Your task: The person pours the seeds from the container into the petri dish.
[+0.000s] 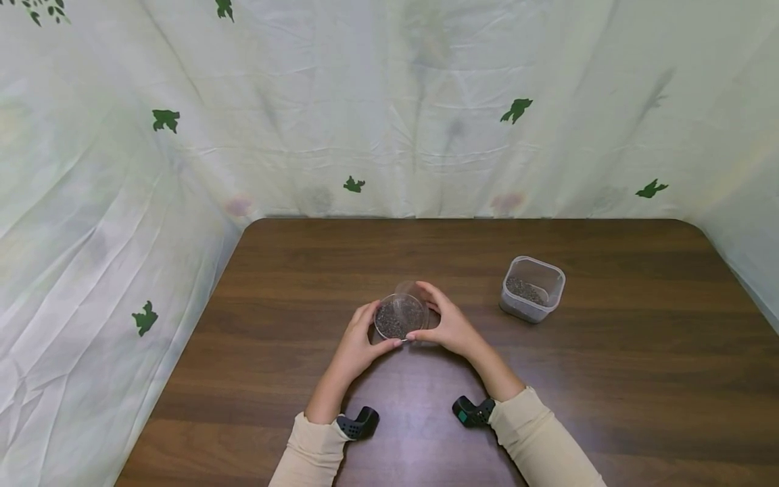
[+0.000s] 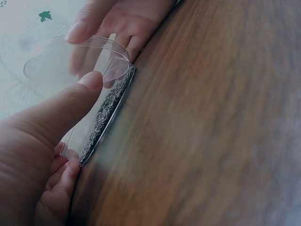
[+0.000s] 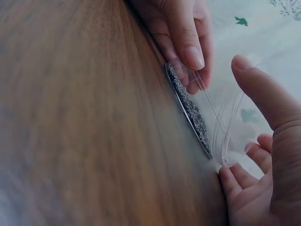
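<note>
A round clear petri dish [image 1: 392, 323] sits on the table, with a layer of dark grey granules [image 2: 106, 115] across its bottom. My left hand [image 1: 357, 343] grips the dish's left side, thumb at the near rim and fingers round the far side. On the right, a clear lid [image 3: 229, 125] tilts over the dish, its left part overlapping the dish and its right side raised in the wrist views. Thumb and fingers of my right hand [image 1: 452, 326] hold that lid by its right edge.
A square translucent plastic tub [image 1: 528, 312] with more grey granules [image 1: 525, 289] stands to the right, beyond my right hand. Brown wood-grain table [image 1: 633, 365] extends around it. Behind the far edge hangs a pale curtain [image 1: 365, 101] with green leaf shapes.
</note>
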Tool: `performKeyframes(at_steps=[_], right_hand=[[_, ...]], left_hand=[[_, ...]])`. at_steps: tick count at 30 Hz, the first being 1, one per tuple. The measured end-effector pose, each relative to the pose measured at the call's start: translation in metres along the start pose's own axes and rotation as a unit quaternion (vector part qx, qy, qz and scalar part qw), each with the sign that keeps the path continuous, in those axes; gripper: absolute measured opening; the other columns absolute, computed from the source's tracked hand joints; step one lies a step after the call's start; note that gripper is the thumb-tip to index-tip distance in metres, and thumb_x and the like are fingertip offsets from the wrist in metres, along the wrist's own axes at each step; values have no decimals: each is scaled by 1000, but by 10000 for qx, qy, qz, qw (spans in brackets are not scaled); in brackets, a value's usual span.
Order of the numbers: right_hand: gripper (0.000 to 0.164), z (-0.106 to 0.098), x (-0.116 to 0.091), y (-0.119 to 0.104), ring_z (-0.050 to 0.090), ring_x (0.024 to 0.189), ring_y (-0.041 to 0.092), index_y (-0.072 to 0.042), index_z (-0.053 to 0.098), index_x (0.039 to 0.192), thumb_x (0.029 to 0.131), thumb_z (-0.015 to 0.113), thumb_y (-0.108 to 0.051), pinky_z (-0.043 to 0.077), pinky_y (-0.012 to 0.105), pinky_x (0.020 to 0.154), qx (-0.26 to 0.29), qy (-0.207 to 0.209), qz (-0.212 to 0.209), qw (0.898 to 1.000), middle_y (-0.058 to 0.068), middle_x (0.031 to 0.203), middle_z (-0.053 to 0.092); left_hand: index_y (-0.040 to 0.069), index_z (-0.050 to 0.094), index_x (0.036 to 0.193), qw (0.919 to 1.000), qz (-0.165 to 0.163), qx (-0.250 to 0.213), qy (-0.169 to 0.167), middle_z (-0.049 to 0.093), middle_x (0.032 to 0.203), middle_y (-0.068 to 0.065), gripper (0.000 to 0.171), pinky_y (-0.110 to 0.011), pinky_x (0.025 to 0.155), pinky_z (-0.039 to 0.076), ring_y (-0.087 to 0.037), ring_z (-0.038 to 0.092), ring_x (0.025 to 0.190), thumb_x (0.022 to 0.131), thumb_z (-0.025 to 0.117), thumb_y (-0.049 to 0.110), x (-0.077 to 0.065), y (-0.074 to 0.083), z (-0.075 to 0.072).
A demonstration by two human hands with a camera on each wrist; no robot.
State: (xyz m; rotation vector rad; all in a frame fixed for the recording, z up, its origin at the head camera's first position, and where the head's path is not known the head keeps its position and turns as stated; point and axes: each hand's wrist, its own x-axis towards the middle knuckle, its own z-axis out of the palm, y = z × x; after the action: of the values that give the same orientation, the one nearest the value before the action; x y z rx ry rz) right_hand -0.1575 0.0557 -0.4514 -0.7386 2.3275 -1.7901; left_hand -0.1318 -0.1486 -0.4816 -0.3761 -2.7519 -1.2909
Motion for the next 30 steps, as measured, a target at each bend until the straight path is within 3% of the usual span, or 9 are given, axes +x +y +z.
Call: performKeyframes(at_steps=[10, 30], right_hand=[[84, 2, 0, -4, 35, 120, 37, 13, 33, 129, 62, 81, -3, 30, 42, 99, -80, -45, -39, 10000, 28, 129, 33], [87, 1, 0, -2, 31, 126, 30, 10, 28, 133, 64, 80, -3, 25, 38, 102, -14, -336, -9, 9994, 25, 134, 34]], left_hand=[[-4, 38, 132, 10000, 17, -4, -11, 40, 128, -20, 81, -43, 95, 35, -31, 42, 114, 69, 78, 27, 1, 0, 0], [-4, 36, 132, 9993, -16, -377, 0, 40, 128, -18, 87, -38, 96, 35, -29, 43, 115, 65, 81, 27, 0, 0, -1]])
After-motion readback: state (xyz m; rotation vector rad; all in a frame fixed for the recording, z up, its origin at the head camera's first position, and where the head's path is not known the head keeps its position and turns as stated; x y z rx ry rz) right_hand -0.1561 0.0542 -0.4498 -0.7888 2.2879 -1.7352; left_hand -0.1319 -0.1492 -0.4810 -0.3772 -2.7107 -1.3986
